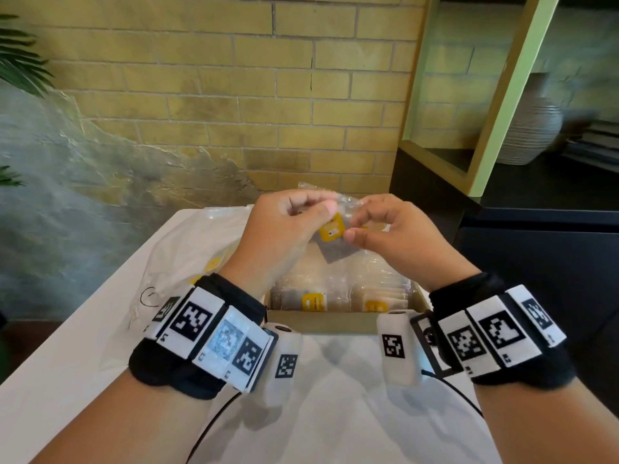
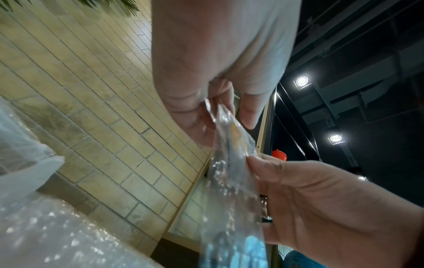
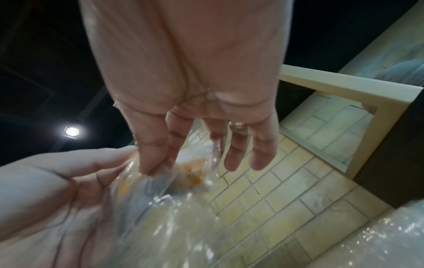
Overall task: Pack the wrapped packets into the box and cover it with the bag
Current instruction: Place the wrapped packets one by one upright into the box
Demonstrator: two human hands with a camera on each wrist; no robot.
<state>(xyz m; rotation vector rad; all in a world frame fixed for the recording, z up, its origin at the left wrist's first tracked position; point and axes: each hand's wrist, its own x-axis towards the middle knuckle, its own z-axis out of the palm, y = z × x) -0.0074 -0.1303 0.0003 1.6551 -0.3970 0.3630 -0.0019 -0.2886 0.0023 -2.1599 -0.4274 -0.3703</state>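
I held one packet [image 1: 335, 234] up between both hands, right over the open box [image 1: 321, 321], so that it would drop in line with the row of packets [image 1: 338, 293] already standing below my fingers. My left hand [image 1: 284, 229] pinched its top edge, thumb against curled fingers; my right hand [image 1: 392, 229] pinched the opposite edge with thumb and forefinger, the other fingers hanging loose. Both wrists were raised, palms turned toward each other. The bag [image 1: 174, 262] lay to the left of my left hand, waiting, I judged, to cover the box.

Bubble-wrapped packet [image 1: 335, 236] above packed box [image 1: 321, 321]
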